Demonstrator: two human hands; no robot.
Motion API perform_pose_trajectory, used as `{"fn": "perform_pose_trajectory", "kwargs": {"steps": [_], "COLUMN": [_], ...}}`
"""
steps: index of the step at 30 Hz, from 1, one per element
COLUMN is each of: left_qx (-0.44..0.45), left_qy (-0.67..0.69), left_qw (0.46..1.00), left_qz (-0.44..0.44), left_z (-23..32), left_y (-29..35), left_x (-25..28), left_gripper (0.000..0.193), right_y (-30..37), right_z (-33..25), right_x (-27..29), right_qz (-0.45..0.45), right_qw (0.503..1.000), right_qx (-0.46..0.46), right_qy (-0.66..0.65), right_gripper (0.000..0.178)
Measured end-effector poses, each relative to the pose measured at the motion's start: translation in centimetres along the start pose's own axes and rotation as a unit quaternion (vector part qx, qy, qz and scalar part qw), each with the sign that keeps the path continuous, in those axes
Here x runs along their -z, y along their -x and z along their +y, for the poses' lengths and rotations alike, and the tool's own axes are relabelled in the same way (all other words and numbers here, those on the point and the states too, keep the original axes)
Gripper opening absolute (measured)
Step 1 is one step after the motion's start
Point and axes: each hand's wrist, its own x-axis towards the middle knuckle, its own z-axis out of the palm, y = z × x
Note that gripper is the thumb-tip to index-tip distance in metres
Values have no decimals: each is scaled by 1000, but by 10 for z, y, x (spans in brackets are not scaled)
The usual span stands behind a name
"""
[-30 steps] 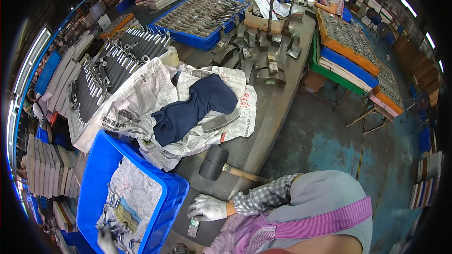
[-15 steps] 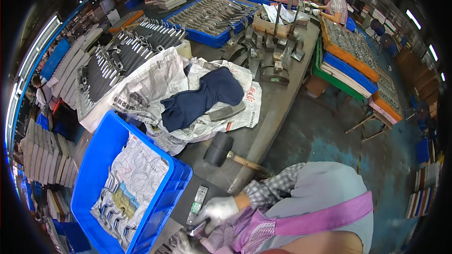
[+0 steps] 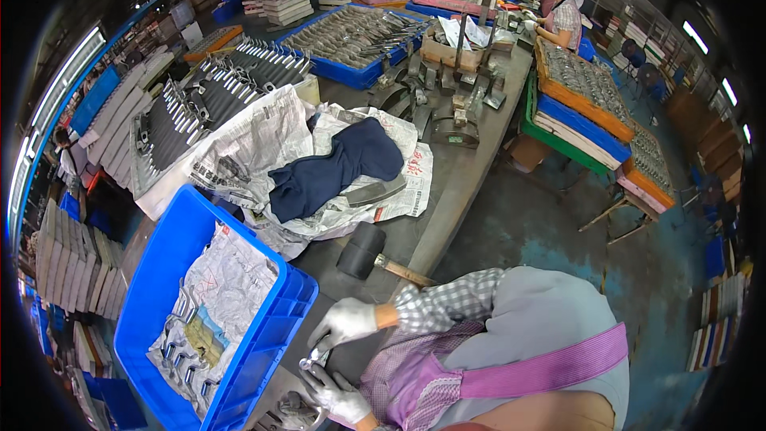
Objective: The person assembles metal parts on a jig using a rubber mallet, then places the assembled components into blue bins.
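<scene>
A small shiny metal part (image 3: 316, 357), with a round end, sits between my two white-gloved hands at the bench's near edge. My right hand (image 3: 345, 322), reaching in from a checked sleeve, has its fingers curled down onto the part's upper side. From below, my left hand (image 3: 339, 397) grips the same part with its fingers bent around it. Its exact kind is too small to tell. Just beside the left hand lie several curved metal pieces (image 3: 294, 413), partly cut off by the frame's edge. A black rubber mallet (image 3: 361, 251) with a wooden handle rests beyond the right hand.
A blue bin (image 3: 297, 291) left of my hands holds paper and bent metal pieces. Newspaper (image 3: 259, 132) with a dark blue cloth (image 3: 339, 166) covers the bench behind. Farther off are a tray of dark handled parts (image 3: 215, 100), a blue tray (image 3: 363, 72) and a co-worker (image 3: 562, 20).
My right hand has moved up and left, over where a flat metal strip showed. My left hand has come further into view, up to the shiny part. The view has shifted slightly.
</scene>
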Motion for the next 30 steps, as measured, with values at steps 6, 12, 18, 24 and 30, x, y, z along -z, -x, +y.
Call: {"fn": "perform_pose_trajectory", "kwargs": {"steps": [6, 12, 18, 24, 30], "left_qx": [63, 125, 92, 177, 177], "left_qy": [155, 11, 100, 129, 181], "left_qw": [986, 991, 988, 971, 955], "left_qz": [27, -49, -72, 97, 154], "left_z": [-44, 30, 14, -8, -8], "left_y": [39, -23, -11, 29, 2], "left_x": [-10, 39, 27, 5, 8], "left_gripper": [44, 42, 41, 36, 40], "right_y": [-17, -17, -9, -34, -45], "right_z": [5, 30, 25, 17, -6], "right_x": [-31, -27, 7, -48, -37], "right_qz": [-26, 35, 0, -38, -48], "right_qw": [999, 998, 985, 980, 995], "right_qx": [-26, -22, -88, -123, -78], "right_qy": [19, -57, -148, -152, 46], "right_gripper": [36, 39, 29, 24, 24]}}
